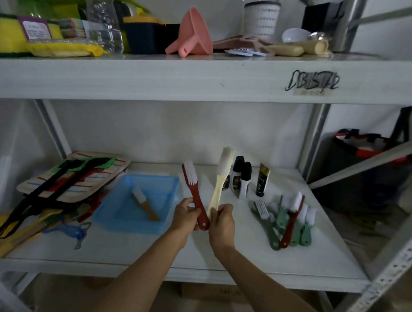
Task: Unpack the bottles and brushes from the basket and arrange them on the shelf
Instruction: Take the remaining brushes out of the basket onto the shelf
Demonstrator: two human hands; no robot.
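Note:
My left hand (186,215) grips the handle of a red brush (194,191), bristles up. Beside it my right hand (222,225) holds a cream brush (219,180) upright by its handle. Both hover over the white lower shelf (194,258), just right of the blue basket (114,222). One brush with an orange handle (145,204) lies inside the basket. Several green brushes and one red brush (290,221) lie in a pile at the right. Small bottles with black caps (241,179) and a black-and-gold tube (262,179) stand at the back.
A striped mat with black tongs and flat utensils (61,183) fills the shelf's left side. The upper shelf (156,78) carries sponges, a clear bottle, a pink funnel (193,34) and a white cup. A metal post (314,138) bounds the right.

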